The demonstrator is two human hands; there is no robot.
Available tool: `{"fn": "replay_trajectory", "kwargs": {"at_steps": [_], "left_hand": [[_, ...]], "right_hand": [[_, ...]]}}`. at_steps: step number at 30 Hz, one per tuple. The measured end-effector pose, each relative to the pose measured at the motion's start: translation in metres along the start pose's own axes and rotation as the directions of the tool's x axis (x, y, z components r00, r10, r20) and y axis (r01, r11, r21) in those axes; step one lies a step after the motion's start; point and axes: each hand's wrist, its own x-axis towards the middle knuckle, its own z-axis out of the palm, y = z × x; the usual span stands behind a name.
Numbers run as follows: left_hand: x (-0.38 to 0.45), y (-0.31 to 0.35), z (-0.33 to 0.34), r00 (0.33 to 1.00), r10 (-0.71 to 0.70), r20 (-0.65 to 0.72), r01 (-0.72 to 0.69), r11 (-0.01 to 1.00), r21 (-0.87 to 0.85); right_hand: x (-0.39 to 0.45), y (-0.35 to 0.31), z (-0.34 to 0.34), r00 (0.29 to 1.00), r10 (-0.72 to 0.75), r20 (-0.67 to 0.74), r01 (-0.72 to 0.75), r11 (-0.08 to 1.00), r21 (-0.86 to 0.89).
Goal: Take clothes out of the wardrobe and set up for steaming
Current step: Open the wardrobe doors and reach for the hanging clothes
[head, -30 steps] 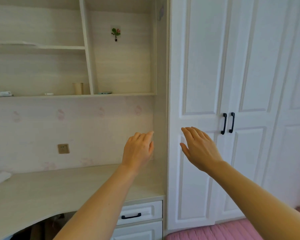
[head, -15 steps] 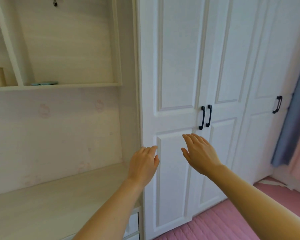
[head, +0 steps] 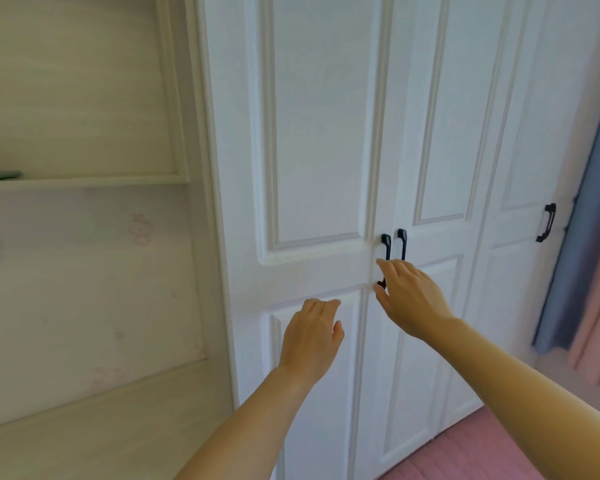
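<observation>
Head view: white wardrobe (head: 326, 133) fills the centre, panelled doors shut, the seam between the middle pair running straight down between two black handles. Its left edge meets a pale shelf unit (head: 84, 178); below that, the bench (head: 66, 438) runs along the wall up to the wardrobe's side. Pink floor (head: 482, 452) lies open in front of the doors at lower right. A blue curtain (head: 582, 237) hangs at the right edge, just beside the third door and its handle (head: 546, 222). No clothes visible; the doors hide whatever is inside.

Right hand (head: 413, 299) is at the centre seam, fingers extended and loosely spread, covering the lower ends of the left door handle (head: 386, 245) and the right door handle (head: 401, 244). Grip wide, holding nothing; whether the fingertips touch the handles cannot be told.

Left hand (head: 309, 337) is lower, in front of the left door's bottom panel, fingers relaxed and slightly bent, grip wide, holding nothing.
</observation>
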Motion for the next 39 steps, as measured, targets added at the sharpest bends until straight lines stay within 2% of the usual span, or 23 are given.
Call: {"fn": "replay_trajectory", "kwargs": {"at_steps": [6, 13, 15, 23, 26, 35, 39], "left_hand": [[0.052, 0.015, 0.049, 0.999, 0.039, -0.031, -0.039, 0.999, -0.010], [0.095, 0.037, 0.091, 0.999, -0.015, -0.034, 0.009, 0.987, -0.161], [0.105, 0.041, 0.102, 0.998, -0.060, -0.016, 0.055, 0.978, -0.200], [0.125, 0.050, 0.134, 0.977, -0.214, 0.005, 0.195, 0.882, -0.430], [0.125, 0.055, 0.135, 0.968, -0.249, -0.020, 0.207, 0.843, -0.497], [0.110, 0.067, 0.134, 0.977, -0.210, -0.044, 0.174, 0.893, -0.415], [0.096, 0.075, 0.128, 0.983, -0.176, -0.046, 0.144, 0.907, -0.395]], "right_hand": [[0.053, 0.044, 0.006, 0.999, 0.044, -0.001, -0.044, 0.999, 0.031], [0.098, 0.075, 0.021, 0.996, 0.091, -0.001, -0.090, 0.983, 0.158], [0.108, 0.080, 0.024, 0.994, 0.111, -0.016, -0.104, 0.965, 0.242], [0.135, 0.091, 0.025, 0.986, 0.156, -0.058, -0.099, 0.828, 0.553], [0.142, 0.090, 0.018, 0.977, 0.208, -0.035, -0.133, 0.739, 0.660], [0.141, 0.095, 0.006, 0.952, 0.265, 0.153, -0.271, 0.495, 0.826], [0.119, 0.092, 0.007, 0.939, 0.326, 0.112, -0.263, 0.465, 0.845]]}}
